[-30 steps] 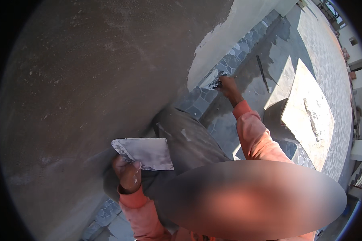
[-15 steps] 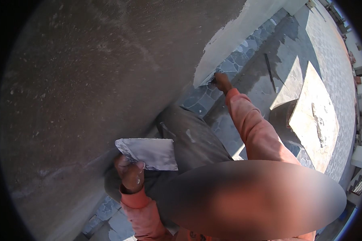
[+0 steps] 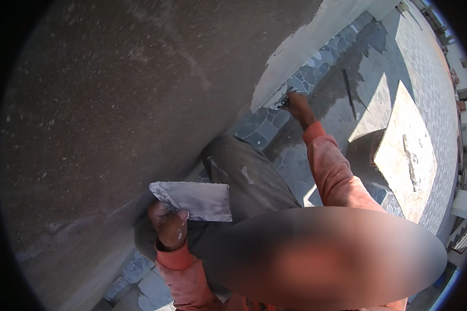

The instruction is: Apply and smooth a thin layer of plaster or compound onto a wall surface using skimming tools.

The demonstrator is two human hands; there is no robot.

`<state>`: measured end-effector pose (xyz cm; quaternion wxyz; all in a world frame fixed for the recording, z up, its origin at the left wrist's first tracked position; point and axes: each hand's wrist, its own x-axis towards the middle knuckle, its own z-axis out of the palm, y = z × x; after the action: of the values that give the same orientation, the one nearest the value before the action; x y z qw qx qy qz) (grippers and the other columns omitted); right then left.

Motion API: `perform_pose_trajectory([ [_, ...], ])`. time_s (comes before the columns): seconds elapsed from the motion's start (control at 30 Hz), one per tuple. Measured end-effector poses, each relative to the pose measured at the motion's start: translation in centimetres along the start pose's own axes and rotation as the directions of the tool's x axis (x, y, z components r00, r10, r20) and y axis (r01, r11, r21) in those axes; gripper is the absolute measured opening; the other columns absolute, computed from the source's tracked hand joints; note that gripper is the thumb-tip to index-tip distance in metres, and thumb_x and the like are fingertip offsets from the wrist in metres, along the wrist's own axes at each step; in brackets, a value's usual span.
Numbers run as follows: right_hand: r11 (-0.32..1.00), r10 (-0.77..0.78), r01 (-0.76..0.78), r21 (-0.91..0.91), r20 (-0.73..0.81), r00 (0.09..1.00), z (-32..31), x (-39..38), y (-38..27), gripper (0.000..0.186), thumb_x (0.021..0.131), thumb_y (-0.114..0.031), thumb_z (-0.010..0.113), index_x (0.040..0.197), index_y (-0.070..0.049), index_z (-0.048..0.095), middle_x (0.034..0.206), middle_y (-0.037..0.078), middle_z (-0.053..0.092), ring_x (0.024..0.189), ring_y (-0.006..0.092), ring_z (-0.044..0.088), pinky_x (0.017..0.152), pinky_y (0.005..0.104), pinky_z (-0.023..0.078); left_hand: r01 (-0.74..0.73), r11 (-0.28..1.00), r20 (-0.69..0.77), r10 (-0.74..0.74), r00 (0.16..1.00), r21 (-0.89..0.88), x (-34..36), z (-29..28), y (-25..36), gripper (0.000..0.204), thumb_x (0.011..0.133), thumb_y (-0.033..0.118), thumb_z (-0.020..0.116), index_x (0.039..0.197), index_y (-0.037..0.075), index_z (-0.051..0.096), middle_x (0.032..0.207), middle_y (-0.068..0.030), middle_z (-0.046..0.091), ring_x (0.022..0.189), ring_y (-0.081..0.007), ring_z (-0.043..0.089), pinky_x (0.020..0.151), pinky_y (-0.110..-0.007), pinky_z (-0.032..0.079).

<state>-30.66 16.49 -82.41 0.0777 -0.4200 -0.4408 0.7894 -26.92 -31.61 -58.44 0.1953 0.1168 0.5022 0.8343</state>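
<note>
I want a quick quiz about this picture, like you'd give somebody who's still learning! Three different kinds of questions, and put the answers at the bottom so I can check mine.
1. Which hand holds the flat plate?
2. True or false: the right hand is resting on a knee.
3. Pick one. The sleeves are:
A. green
B. orange-pink
C. black

Key:
1. The left hand.
2. False; it is stretched out beside the pale strip of wall.
3. B.
</note>
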Motion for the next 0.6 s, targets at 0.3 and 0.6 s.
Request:
perform_pose_trajectory([
  [0.3,-0.065,-0.445,0.6,-0.798,0.561,0.698,-1.4,2.6,3.8,0.04,0.063,-0.027,0.081,0.081,-0.002,0.057,0.077,0.019,0.064,0.076,0.0399,0.063,0.067,0.0424,0.05,-0.01,1.0,-0.005,0.01,1.0,0.012,0.1,0.0,-0.2,0.049,0.066,0.003,0.058,0.113,-0.01,0.055,0.109,-0.0166,0.063,0.103,-0.0285,0.059,0.096,-0.037,0.041],
  [0.6,0.381,-0.369,0.641,-0.667,0.526,0.767,2.0,1.1,1.5,0.033,0.076,-0.018,0.071,0.097,0.004,0.055,0.092,0.017,0.065,0.083,0.0324,0.065,0.073,0.0401,0.055,0.014,0.998,-0.041,-0.012,0.999,0.055,0.0,0.2,0.2,0.047,0.067,0.004,0.057,0.112,-0.009,0.056,0.106,-0.0143,0.063,0.101,-0.0252,0.059,0.094,-0.034,0.041],
])
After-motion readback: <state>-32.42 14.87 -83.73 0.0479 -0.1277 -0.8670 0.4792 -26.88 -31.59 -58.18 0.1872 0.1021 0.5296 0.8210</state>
